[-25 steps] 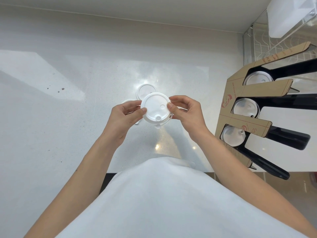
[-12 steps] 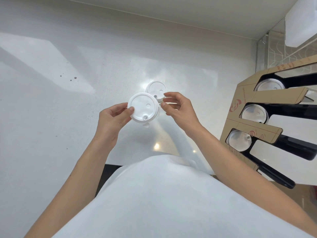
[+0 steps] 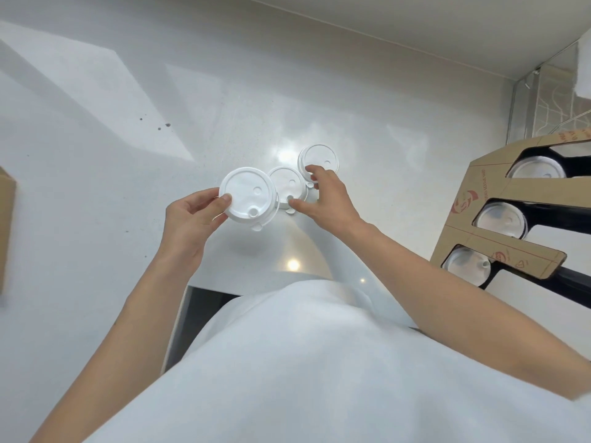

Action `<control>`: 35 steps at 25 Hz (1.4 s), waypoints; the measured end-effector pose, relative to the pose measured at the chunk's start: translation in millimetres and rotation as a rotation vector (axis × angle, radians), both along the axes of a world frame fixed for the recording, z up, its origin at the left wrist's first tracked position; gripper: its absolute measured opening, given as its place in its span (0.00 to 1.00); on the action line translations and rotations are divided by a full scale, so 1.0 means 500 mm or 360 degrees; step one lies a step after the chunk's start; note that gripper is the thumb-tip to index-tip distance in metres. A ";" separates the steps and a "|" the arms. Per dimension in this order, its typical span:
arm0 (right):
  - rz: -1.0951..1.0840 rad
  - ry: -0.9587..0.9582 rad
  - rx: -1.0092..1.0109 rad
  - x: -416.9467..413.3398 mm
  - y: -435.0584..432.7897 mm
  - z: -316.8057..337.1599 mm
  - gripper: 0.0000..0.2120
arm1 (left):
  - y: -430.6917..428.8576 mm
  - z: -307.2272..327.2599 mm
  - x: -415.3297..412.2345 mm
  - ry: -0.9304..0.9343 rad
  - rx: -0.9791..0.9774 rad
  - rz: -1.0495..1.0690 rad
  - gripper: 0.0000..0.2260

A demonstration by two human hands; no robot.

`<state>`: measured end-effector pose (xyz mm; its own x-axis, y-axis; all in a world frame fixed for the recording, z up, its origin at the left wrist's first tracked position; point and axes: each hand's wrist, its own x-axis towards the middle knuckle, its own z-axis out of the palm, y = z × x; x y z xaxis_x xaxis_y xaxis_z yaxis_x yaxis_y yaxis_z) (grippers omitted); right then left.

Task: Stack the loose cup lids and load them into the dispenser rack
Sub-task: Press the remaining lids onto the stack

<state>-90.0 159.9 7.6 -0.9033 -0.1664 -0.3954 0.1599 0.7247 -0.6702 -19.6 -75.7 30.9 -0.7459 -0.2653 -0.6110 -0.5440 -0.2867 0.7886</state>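
My left hand (image 3: 192,219) pinches a stack of white cup lids (image 3: 248,195) by its left rim, held a little above the white counter (image 3: 96,155). Just to its right a second white lid (image 3: 287,185) lies on the counter, and a third lid (image 3: 318,159) lies behind that one. My right hand (image 3: 326,199) hovers over these two with fingers spread; thumb near the second lid's front edge, fingertips at the third lid's near rim. The cardboard dispenser rack (image 3: 499,219) stands at the right, with lids showing in its three slots.
A brown cardboard box edge (image 3: 4,219) shows at the far left. A glass or metal fixture (image 3: 550,100) stands behind the rack in the back corner. The counter's front edge (image 3: 236,290) runs just before my white apron.
My right hand let go of the lid stack and reached out over the two lids on the counter. My left hand carried the stack slightly leftward and now holds it alone.
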 end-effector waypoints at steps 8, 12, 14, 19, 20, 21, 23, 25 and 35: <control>0.0621 0.0135 0.0568 -0.031 -0.054 -0.021 0.43 | -0.031 -0.015 0.008 -0.0007 0.0025 -0.0020 0.16; 0.0723 0.0172 0.0672 -0.038 -0.059 -0.029 0.40 | -0.037 -0.022 0.014 -0.0017 0.0026 -0.0029 0.17; 0.0732 0.0212 0.0704 -0.037 -0.062 -0.031 0.38 | -0.042 -0.024 0.015 -0.0022 0.0034 -0.0018 0.18; 0.0713 0.0277 0.0788 -0.036 -0.064 -0.032 0.36 | -0.046 -0.028 0.021 -0.0033 0.0041 0.0002 0.19; 0.0700 0.0276 0.0792 -0.034 -0.063 -0.033 0.36 | -0.046 -0.029 0.022 -0.0030 0.0040 0.0000 0.19; 0.0682 0.0267 0.0781 -0.033 -0.063 -0.032 0.37 | -0.047 -0.031 0.023 -0.0029 0.0036 0.0000 0.19; 0.0624 0.0230 0.0720 -0.028 -0.058 -0.030 0.38 | -0.048 -0.034 0.023 -0.0034 0.0033 0.0006 0.19; 0.0533 0.0191 0.0612 -0.022 -0.047 -0.023 0.38 | -0.046 -0.038 0.023 -0.0040 0.0037 0.0004 0.20; 0.0154 0.0211 0.0063 0.032 0.030 0.059 0.40 | -0.012 -0.026 0.023 -0.0022 0.0030 -0.0055 0.19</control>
